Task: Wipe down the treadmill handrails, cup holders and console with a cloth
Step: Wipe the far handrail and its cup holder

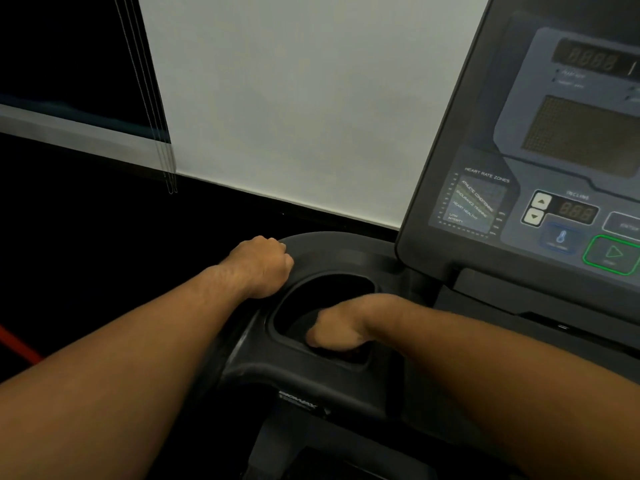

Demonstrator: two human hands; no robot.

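Left hand (263, 266) is curled into a loose fist, fingers folded under, resting on the outer rim of the treadmill's left-side moulding just beside the cup holder (323, 289); nothing is visible inside that fist. Right hand (337, 329) reaches across from the right and goes down into the cup holder, wrist bent, knuckles up, fingers tucked downward against the near inner wall and floor of the recess. Whether those fingers are pressed together on something cannot be told: the fingertips are hidden in shadow below the rim. The cloth is not identifiable anywhere in view (if it is under the right hand, the dark interior hides it). Cup holder is a deep, rounded black recess, and apart from the right hand its contents cannot be made out. Both forearms are bare and enter from the bottom of the frame, the left one running diagonally up to the rim, the right one lying over the ledge below the console (540, 161). Console stands tilted to the right of the cup holder, well clear of both hands; its segment readouts show unlit digits, a heart rate zones chart (476, 202) sits at lower left, two arrow buttons (537, 209) beside it, and a green-outlined start button (611, 254) at lower right. A pale wall (294, 98) is behind.
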